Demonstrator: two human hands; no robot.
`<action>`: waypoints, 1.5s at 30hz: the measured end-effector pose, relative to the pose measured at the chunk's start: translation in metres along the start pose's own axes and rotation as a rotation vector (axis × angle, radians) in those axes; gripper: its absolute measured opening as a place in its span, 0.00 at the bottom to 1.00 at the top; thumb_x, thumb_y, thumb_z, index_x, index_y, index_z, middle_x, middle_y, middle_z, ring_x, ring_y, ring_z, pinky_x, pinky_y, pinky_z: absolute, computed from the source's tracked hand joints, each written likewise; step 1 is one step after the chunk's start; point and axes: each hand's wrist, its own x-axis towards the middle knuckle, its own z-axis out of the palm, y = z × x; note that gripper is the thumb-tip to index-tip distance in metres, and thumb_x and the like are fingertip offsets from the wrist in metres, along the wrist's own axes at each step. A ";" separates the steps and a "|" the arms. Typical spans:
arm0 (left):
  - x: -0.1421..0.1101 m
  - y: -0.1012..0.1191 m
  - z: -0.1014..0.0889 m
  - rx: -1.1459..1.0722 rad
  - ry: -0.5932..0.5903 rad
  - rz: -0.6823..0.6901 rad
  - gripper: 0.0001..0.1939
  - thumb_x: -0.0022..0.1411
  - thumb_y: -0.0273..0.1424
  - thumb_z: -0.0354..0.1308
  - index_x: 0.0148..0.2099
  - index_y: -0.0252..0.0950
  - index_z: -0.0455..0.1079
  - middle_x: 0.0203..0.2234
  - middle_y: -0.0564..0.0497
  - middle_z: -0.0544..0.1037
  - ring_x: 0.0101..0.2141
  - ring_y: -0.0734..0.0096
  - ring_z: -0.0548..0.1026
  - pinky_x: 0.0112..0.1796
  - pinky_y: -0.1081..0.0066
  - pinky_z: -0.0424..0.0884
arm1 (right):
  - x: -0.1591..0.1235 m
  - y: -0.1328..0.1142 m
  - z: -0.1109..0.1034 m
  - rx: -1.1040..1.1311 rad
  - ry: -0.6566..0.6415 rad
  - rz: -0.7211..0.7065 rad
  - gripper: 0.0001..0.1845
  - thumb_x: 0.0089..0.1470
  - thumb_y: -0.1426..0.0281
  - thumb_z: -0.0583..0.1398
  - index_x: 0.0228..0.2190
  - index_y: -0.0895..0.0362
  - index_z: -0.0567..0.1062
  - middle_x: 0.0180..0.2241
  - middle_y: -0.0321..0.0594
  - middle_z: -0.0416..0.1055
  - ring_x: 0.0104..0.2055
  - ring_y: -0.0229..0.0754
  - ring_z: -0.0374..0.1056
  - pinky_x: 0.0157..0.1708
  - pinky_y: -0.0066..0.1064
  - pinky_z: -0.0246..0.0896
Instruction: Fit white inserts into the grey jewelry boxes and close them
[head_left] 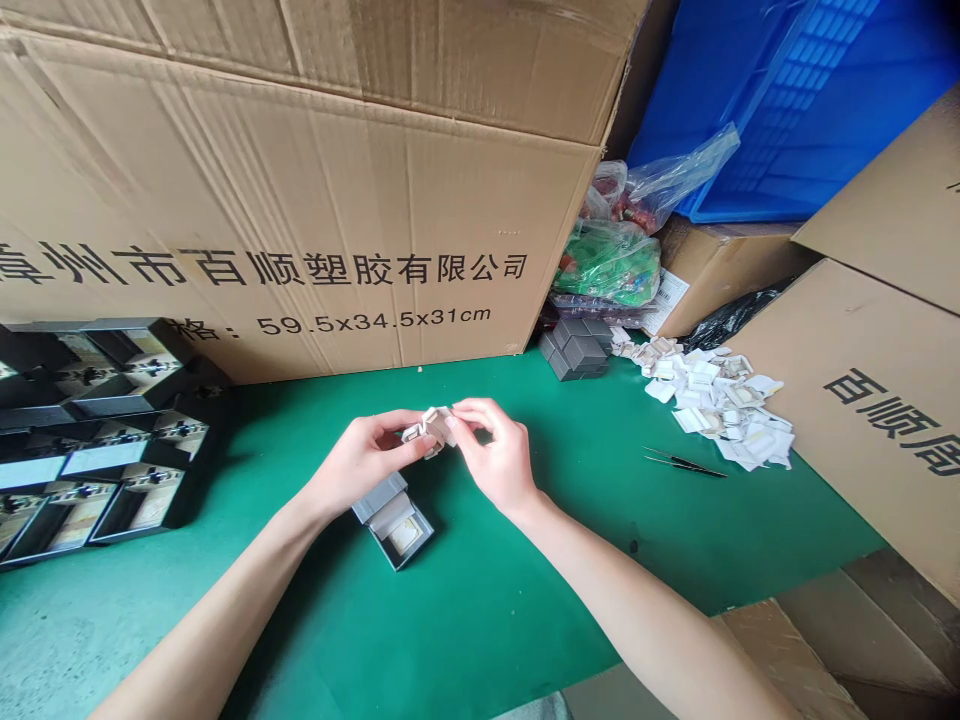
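The left hand [366,465] and right hand [496,458] are pinching a small folded card insert [431,425] between them. It is looking light and easily creased, so its edges seem the safest hold.

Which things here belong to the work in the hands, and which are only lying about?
Likely in use: left hand, right hand, folded white insert, open grey box, white insert pile, stacked grey boxes.
Just lying about: plastic bags, blue crate, cardboard carton.
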 end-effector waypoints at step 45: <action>0.000 -0.004 0.003 0.071 0.023 -0.010 0.22 0.58 0.43 0.65 0.52 0.39 0.79 0.44 0.48 0.84 0.44 0.56 0.80 0.45 0.66 0.76 | 0.000 0.005 0.002 0.034 -0.220 0.124 0.13 0.61 0.63 0.58 0.44 0.54 0.77 0.41 0.39 0.79 0.41 0.41 0.76 0.38 0.29 0.71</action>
